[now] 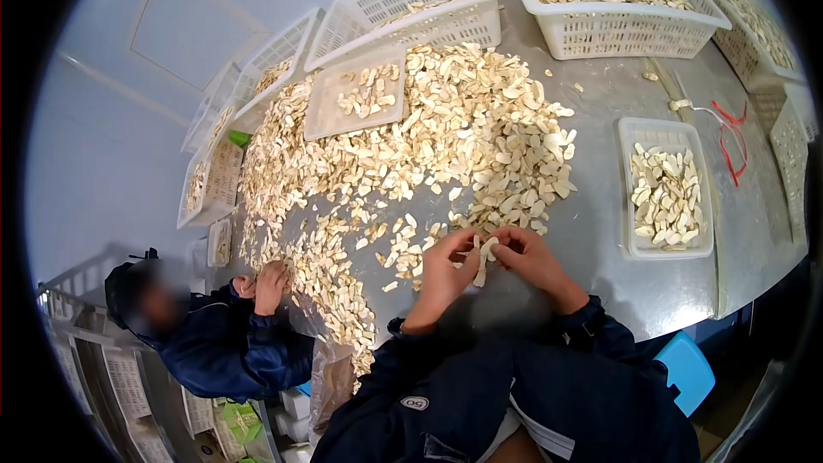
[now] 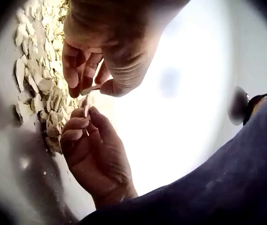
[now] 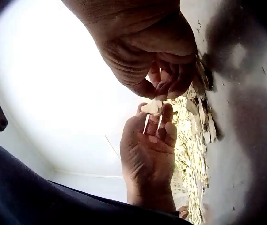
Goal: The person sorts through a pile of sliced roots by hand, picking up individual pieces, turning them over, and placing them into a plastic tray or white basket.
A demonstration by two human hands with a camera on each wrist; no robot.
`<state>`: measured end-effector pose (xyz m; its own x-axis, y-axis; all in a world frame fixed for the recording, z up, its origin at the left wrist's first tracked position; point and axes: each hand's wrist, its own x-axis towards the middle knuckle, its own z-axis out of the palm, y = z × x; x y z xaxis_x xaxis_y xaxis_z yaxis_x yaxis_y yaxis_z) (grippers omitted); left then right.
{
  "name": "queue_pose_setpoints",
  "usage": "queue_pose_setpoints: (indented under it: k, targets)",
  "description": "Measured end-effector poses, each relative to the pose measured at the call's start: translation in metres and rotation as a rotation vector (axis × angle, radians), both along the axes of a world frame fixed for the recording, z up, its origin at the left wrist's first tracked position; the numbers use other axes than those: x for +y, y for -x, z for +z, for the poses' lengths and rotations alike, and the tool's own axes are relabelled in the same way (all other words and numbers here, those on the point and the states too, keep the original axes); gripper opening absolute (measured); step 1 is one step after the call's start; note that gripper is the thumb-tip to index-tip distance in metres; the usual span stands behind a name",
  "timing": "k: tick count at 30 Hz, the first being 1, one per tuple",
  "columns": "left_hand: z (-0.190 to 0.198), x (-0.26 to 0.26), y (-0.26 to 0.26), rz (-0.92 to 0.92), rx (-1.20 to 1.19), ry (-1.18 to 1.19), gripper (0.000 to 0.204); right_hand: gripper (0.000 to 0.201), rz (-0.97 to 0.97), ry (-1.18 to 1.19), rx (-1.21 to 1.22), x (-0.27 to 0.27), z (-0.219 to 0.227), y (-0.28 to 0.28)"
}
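Observation:
In the head view the left hand [image 1: 446, 274] and right hand [image 1: 536, 266] meet at the pile's near edge, fingertips almost touching. Between them are pale dried slices [image 1: 487, 250]. The left wrist view shows the left hand [image 2: 119, 47] pinching one slice [image 2: 90, 90] between thumb and fingers, while the right hand [image 2: 98, 159] pinches another [image 2: 86, 110]. In the right wrist view a slice [image 3: 152, 108] lies at the left hand's [image 3: 150, 154] fingertips, with thin pieces below it; curled fingers of the right hand [image 3: 147, 47] are just above.
A large slice pile [image 1: 480, 120] spreads over the metal table [image 1: 600, 206]. A shallow tray [image 1: 313, 120] rests on it; another tray [image 1: 625, 197] holds slices at right, near a red cord [image 1: 727, 150]. Slatted baskets [image 1: 634, 30] line the back. Another person [image 1: 231, 351] works at left.

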<state>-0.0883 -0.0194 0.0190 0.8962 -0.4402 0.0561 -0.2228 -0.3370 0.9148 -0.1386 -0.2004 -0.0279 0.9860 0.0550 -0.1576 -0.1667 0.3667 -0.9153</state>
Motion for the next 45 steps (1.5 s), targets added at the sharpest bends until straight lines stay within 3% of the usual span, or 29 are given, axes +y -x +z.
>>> queue_pose_setpoints:
  k: [3,6,8,12,15,18,21,26,29,32,36,42,45]
  targets:
    - [-0.015,0.009,-0.007,-0.002,0.379,0.296,0.031,0.018,0.013,-0.022,-0.005,-0.001,-0.003,0.0]
    - [-0.017,0.014,-0.009,-0.016,0.576,0.404,0.031,0.02,0.032,-0.017,0.0,-0.002,-0.005,-0.001]
    - [-0.016,0.012,-0.008,0.037,0.666,0.455,0.03,0.022,0.052,-0.007,0.007,-0.003,0.0,-0.001]
    - [-0.019,0.009,-0.009,0.068,0.717,0.49,0.028,0.025,0.034,-0.217,0.191,-0.003,0.002,0.0]
    - [-0.026,0.008,-0.009,0.038,0.629,0.408,0.025,0.03,0.035,-0.401,0.239,-0.003,-0.002,-0.002]
    - [-0.01,-0.003,0.007,0.071,0.13,0.019,0.022,0.034,0.038,-0.506,0.261,-0.003,0.0,-0.005]
    - [0.028,-0.014,0.012,-0.009,0.039,0.108,0.021,0.034,0.01,-0.544,0.285,-0.001,0.016,-0.003]
    - [0.004,0.025,-0.022,0.167,-0.127,0.021,0.017,0.027,-0.063,-0.534,0.23,-0.015,0.012,-0.001]
    - [-0.005,0.033,-0.022,0.149,-0.215,-0.121,0.012,0.023,-0.123,-0.753,0.286,-0.023,-0.001,-0.003]
    - [-0.012,0.023,-0.012,0.082,-0.232,-0.225,0.017,0.02,-0.175,-0.661,0.267,-0.02,0.007,-0.003]
    - [-0.025,0.008,-0.012,0.049,-0.506,-0.448,0.027,0.016,-0.203,-0.525,0.281,-0.012,0.019,-0.003]
    - [-0.031,0.025,-0.024,0.161,-0.14,-0.33,0.027,0.015,-0.147,-0.57,0.248,-0.017,0.011,-0.002]
    - [-0.026,0.05,-0.032,0.259,-0.256,-0.465,0.028,0.015,-0.159,-0.562,0.253,-0.015,0.008,-0.002]
